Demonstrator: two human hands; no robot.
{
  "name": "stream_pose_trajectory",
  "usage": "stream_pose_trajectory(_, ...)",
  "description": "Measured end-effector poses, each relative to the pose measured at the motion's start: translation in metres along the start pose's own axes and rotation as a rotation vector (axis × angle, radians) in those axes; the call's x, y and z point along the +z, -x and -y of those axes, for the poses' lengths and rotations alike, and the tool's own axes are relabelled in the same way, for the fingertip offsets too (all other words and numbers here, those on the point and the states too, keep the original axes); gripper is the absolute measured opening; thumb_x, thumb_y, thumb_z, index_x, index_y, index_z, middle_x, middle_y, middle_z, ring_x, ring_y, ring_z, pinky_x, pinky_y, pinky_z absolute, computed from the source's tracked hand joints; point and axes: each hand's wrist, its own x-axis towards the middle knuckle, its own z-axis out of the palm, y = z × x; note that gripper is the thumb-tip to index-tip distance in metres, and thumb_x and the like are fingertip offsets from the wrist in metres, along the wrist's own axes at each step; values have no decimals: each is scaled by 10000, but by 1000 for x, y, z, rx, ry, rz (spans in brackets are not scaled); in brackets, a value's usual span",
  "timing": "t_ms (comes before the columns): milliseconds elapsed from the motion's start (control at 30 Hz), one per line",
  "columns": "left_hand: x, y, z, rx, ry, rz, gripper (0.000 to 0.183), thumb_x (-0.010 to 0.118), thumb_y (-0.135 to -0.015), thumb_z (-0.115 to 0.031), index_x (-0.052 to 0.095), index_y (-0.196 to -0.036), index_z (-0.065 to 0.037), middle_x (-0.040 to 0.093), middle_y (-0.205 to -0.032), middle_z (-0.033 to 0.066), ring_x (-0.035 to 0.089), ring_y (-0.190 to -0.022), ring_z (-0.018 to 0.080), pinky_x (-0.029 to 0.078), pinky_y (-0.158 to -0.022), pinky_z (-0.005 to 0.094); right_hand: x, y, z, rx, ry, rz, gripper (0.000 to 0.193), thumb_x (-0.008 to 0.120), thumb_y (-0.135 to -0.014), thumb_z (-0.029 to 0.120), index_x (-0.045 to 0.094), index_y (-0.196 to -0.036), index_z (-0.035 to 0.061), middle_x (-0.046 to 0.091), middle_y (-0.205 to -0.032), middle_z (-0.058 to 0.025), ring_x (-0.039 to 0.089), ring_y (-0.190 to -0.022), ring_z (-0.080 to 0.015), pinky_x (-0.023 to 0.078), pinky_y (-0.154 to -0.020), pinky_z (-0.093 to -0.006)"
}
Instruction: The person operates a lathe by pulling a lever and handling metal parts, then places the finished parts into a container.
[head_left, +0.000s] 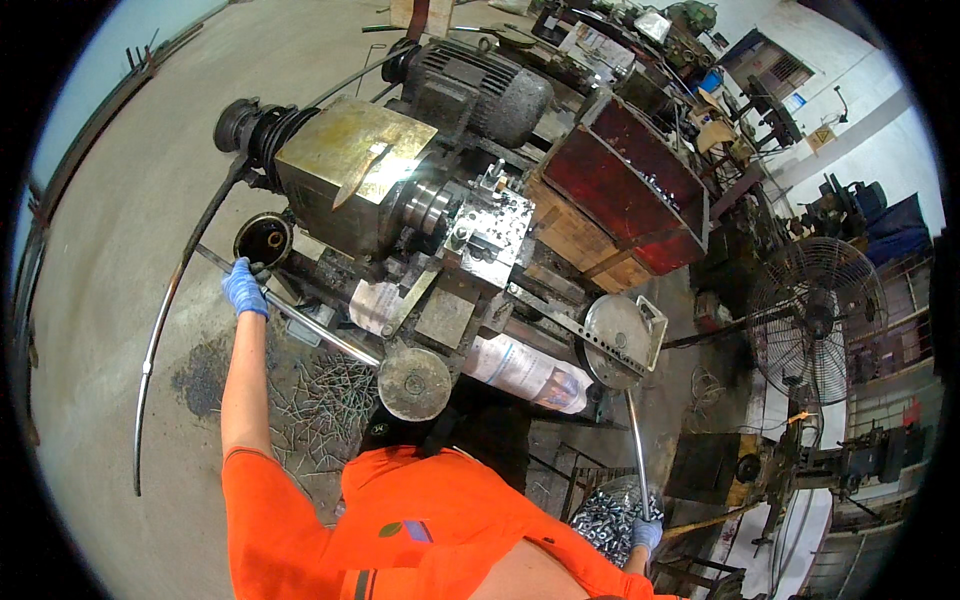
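Observation:
My left hand [245,288], in a blue glove, closes around a long metal lever [325,336] left of the machine. Just beyond its fingers is a round dark pot [263,240] with a brass-coloured piece inside. My right hand [648,533], also gloved in blue, is low on the right, wrapped at the lower end of a silver lever [636,440]. Beside it a basket holds many small shiny metal parts [607,522]. Between my arms stands the greasy machine, with a bright metal chuck [428,205] and a slotted tool block [492,235].
A motor [478,90] sits behind the machine, next to a red-lined bin [635,180]. Thin metal rods [325,405] litter the floor at left. A curved bar [165,320] hangs out to the left. A caged fan [818,305] stands at right.

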Motion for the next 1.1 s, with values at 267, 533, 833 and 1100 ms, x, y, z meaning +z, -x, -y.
stream_pose_trajectory(267,-2,-6,5,-13,20,1,150,555,-819,-116,567,-844,31,618,-641,150,572,-429,208,497,-391,293,10,-5,-5,30,15,-6,440,708,-560,316,635,-847,-10,629,-872,-246,609,-869,-376,476,-763,-412)
stream_pose_trajectory(533,-2,-11,9,-8,25,2,146,556,-814,-114,566,-846,28,620,-645,150,582,-440,218,510,-405,302,10,-1,-6,59,44,3,454,715,-567,341,642,-871,12,631,-900,-232,608,-876,-366,479,-764,-410)
stream_pose_trajectory(833,-4,-13,9,-44,58,10,146,560,-815,-116,543,-891,8,626,-653,146,578,-440,207,492,-398,297,1,7,4,83,58,61,464,689,-619,332,634,-942,5,626,-937,-236,602,-909,-365,476,-789,-406)
stream_pose_trajectory(1100,-2,-13,9,-50,38,3,163,563,-820,-128,556,-894,17,632,-662,150,586,-452,209,493,-410,295,19,-7,-14,72,30,55,493,729,-583,349,632,-925,7,635,-929,-216,607,-914,-348,474,-803,-400)
